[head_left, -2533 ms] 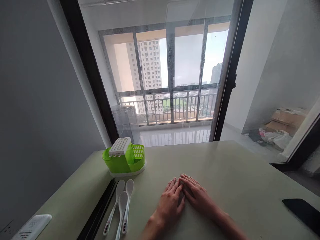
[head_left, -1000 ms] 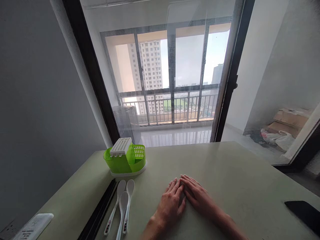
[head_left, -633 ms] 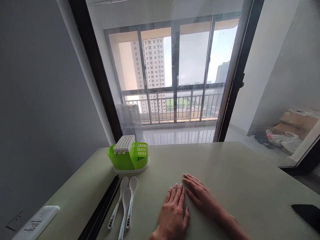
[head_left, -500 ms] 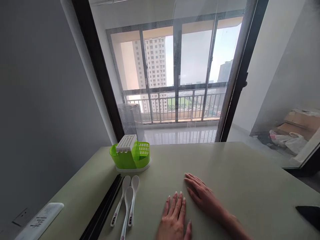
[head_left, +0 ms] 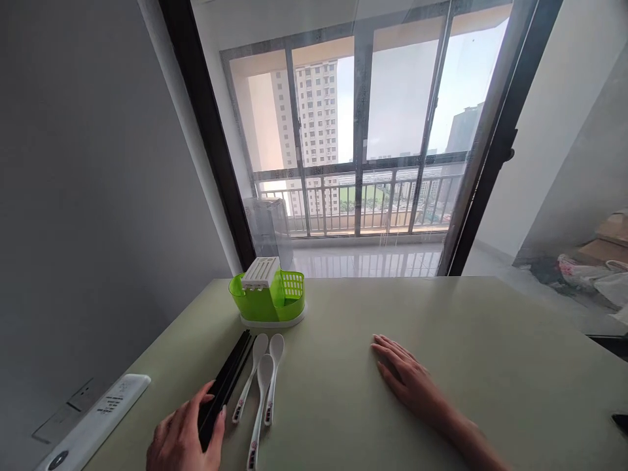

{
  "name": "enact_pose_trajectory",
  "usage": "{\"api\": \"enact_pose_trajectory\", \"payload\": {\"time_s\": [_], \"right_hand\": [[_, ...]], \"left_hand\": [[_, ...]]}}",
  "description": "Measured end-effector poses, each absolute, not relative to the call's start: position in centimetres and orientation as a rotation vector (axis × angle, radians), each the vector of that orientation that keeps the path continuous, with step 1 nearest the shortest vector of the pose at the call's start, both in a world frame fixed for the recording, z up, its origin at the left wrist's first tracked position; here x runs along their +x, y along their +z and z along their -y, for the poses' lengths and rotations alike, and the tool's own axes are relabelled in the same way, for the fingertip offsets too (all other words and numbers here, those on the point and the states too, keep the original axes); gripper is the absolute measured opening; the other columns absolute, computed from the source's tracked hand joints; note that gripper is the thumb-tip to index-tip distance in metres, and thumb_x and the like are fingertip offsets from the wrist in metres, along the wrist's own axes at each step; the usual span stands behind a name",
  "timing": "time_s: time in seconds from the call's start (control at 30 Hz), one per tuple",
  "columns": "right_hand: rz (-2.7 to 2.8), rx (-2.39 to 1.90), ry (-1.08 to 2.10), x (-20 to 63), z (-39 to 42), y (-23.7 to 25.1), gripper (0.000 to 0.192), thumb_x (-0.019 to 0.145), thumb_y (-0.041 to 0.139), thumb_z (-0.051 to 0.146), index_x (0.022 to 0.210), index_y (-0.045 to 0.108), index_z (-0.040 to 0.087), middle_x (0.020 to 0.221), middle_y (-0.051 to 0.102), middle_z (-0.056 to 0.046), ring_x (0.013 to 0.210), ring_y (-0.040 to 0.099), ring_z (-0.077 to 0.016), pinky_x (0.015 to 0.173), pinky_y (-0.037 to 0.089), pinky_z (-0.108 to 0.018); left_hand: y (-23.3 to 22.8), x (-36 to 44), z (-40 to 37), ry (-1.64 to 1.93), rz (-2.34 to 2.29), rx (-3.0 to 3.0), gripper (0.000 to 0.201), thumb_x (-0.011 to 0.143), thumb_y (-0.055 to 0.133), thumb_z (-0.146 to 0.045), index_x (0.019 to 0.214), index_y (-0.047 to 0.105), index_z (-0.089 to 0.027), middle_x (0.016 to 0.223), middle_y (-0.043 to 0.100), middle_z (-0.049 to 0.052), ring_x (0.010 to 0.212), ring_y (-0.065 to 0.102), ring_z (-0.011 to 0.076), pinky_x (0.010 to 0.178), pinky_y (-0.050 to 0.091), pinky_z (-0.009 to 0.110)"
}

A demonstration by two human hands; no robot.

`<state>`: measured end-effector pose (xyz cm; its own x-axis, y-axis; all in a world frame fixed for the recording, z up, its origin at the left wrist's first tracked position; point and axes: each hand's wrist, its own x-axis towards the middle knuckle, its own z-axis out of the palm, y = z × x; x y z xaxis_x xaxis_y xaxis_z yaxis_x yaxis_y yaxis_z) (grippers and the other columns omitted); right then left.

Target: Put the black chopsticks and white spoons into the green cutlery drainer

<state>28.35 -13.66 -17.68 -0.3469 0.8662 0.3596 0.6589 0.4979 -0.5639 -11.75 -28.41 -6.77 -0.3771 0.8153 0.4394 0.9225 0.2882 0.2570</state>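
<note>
My left hand [head_left: 184, 435] is at the bundle of black chopsticks [head_left: 230, 373], thumb on one side and fingers on the other, closed around their near part. The chopsticks lie on the table, and my hand hides their near ends. Just right of them, three white spoons [head_left: 265, 373] with printed handles lie close together, bowls pointing away from me. Beyond these stands a green cutlery holder [head_left: 260, 306] with a white slotted top and white base. My right hand [head_left: 405, 373] rests flat on the table, fingers extended, holding nothing.
The pale green table [head_left: 343, 314] reaches to a glass door with a dark frame [head_left: 216, 144]. A white power strip [head_left: 110, 409] lies along the left edge. A dark object [head_left: 621, 422] shows at the right edge. Bags and cardboard [head_left: 603, 275] lie on the floor beyond.
My left hand has moved left from the table's middle and closed around the chopsticks. The right hand stays flat on the table. The view has shifted slightly left.
</note>
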Motion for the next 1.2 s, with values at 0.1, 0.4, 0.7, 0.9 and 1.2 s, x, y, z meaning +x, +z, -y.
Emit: {"api": "enact_pose_trajectory", "payload": {"time_s": [0.1,0.4,0.7,0.9,1.2], "right_hand": [[2.113,-1.236,0.434,28.3,13.7,-17.5,0.043,0.102,0.047,0.039,0.139,0.063,0.026,0.155,0.053,-0.006,0.146,0.045,-0.0288,0.122,0.038,-0.052],[2.115,-1.256,0.439,28.2,13.9,-16.9,0.043,0.102,0.046,0.039,0.140,0.063,0.026,0.156,0.051,-0.006,0.147,0.045,-0.0279,0.122,0.039,-0.051],[2.105,-1.241,0.432,28.1,13.8,-17.3,0.042,0.103,0.046,0.037,0.141,0.061,0.028,0.157,0.051,-0.003,0.148,0.043,-0.0260,0.123,0.037,-0.050],[2.120,-1.224,0.434,28.2,13.6,-17.2,0.043,0.104,0.046,0.037,0.143,0.060,0.028,0.156,0.051,-0.004,0.148,0.043,-0.0267,0.123,0.037,-0.050],[2.167,-1.258,0.418,28.1,13.7,-16.9,0.044,0.103,0.044,0.035,0.143,0.059,0.024,0.157,0.049,-0.006,0.149,0.041,-0.0257,0.124,0.036,-0.050]], "left_hand": [[-6.4,-13.3,26.9,-0.418,2.512,-1.535,0.076,0.082,0.042,-0.050,0.143,0.047,-0.005,0.130,0.068,0.023,0.120,0.060,0.0429,0.095,0.050,0.051],[-4.3,-14.1,24.7,-0.003,2.590,-1.590,0.085,0.082,0.045,-0.044,0.150,0.033,0.006,0.118,0.074,0.025,0.115,0.065,0.0431,0.092,0.048,0.047],[-4.1,-15.0,24.7,0.087,2.650,-1.602,0.058,0.081,0.049,-0.040,0.129,0.055,-0.008,0.107,0.077,0.019,0.109,0.070,0.0399,0.087,0.050,0.045],[-2.1,-13.4,24.4,0.184,2.792,-1.556,0.035,0.084,0.050,-0.035,0.111,0.060,-0.014,0.107,0.076,0.019,0.106,0.071,0.0388,0.077,0.052,0.044],[-2.4,-14.3,23.3,0.388,2.700,-1.662,0.025,0.083,0.049,-0.019,0.101,0.065,-0.014,0.104,0.075,0.018,0.103,0.073,0.0396,0.079,0.052,0.045]]}}
